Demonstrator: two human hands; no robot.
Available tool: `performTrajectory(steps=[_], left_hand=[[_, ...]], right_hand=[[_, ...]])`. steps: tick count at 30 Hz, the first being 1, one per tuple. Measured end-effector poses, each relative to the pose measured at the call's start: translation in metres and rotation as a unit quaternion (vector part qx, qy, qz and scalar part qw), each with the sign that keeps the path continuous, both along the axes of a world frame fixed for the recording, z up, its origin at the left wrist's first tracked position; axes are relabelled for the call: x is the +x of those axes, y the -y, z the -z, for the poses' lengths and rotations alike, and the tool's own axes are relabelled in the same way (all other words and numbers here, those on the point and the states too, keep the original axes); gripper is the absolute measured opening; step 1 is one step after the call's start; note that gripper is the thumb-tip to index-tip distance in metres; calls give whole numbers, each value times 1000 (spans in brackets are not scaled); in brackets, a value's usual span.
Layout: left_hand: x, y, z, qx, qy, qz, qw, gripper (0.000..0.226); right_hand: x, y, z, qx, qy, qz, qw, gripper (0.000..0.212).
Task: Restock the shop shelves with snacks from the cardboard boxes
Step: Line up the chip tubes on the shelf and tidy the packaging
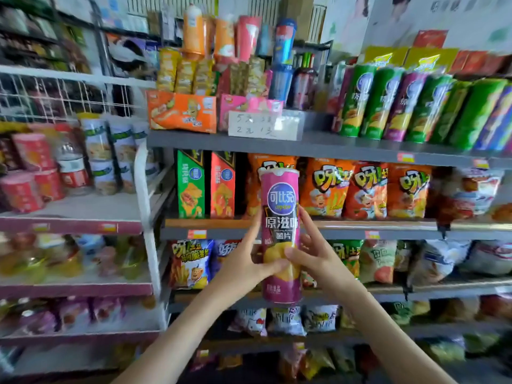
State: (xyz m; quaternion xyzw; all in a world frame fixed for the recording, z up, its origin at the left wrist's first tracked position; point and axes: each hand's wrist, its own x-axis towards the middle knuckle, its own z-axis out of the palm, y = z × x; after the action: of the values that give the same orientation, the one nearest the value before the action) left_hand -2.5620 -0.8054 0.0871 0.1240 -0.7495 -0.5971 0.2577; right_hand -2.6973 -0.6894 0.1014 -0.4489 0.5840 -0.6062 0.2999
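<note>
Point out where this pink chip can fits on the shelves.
For the pink chip can: a narrow bare strip on the top shelf between the handwritten price card and the green chip cans; also the front of the white left shelf, before the jars. The bag shelves are packed.

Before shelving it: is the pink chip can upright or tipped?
Upright: pink chip can stands vertical, lid up, held by left hand and right hand.

Handwritten price card [263, 124] showing 5 and 2; wall posters [401, 20] upper right; white wire grid [55, 98] left.
</note>
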Motion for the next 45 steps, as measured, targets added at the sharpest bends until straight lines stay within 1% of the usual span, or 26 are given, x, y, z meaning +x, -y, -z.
performTrajectory(steps=[3,6,9,12,15,17,20,25,28,29,30,32,33,34,36,39,41,43,45], left_hand=[[-35,-10,-25,-18,-30,2,999,102],[-65,-14,-51,-52,-67,7,996,101],[-98,-16,-79,-69,-88,27,993,97],[-134,-13,-108,-77,-102,17,992,96],[-171,-11,-137,-87,-114,5,990,98],[-196,-11,-152,-98,-124,-13,987,97],[-234,-14,-170,-98,-141,-45,984,97],[-301,-19,-187,-78,-141,-142,977,102],[-340,-21,-191,-71,-118,-207,969,102],[-351,-21,-192,-70,-102,-227,966,98],[-361,-19,-192,-67,-86,-245,963,90],[-376,-15,-194,-65,-63,-265,960,64],[-381,-14,-194,-65,-56,-269,959,55],[-386,-13,-195,-68,-49,-272,959,50],[-392,-11,-197,-90,-31,-277,956,52],[-397,-5,-196,-118,4,-271,955,65],[-399,1,-196,-118,22,-281,952,71],[-399,6,-198,-106,48,-296,948,71],[-401,9,-200,-108,79,-304,943,62]], right_hand=[[-32,-13,-27,-16,-23,6,1000,83],[-59,-22,-55,-34,-69,19,997,81],[-91,-32,-84,-50,-107,47,992,74],[-128,-43,-114,-66,-144,86,984,72],[-176,-52,-139,-63,-215,124,967,65],[-213,-57,-151,-63,-257,152,952,64],[-271,-60,-163,-65,-290,177,938,65],[-367,-60,-173,-30,-366,152,918,61],[-418,-54,-174,-4,-390,134,911,63],[-431,-50,-175,1,-401,128,907,62],[-443,-46,-176,8,-417,120,901,62],[-458,-39,-179,23,-444,102,890,61],[-464,-34,-181,30,-449,90,888,61],[-469,-30,-184,31,-451,77,888,60],[-474,-20,-188,32,-457,52,887,60],[-476,0,-192,33,-480,27,876,61],[-474,13,-193,32,-476,8,879,62],[-470,26,-194,35,-477,-11,878,64],[-466,40,-194,32,-493,-14,869,71]])
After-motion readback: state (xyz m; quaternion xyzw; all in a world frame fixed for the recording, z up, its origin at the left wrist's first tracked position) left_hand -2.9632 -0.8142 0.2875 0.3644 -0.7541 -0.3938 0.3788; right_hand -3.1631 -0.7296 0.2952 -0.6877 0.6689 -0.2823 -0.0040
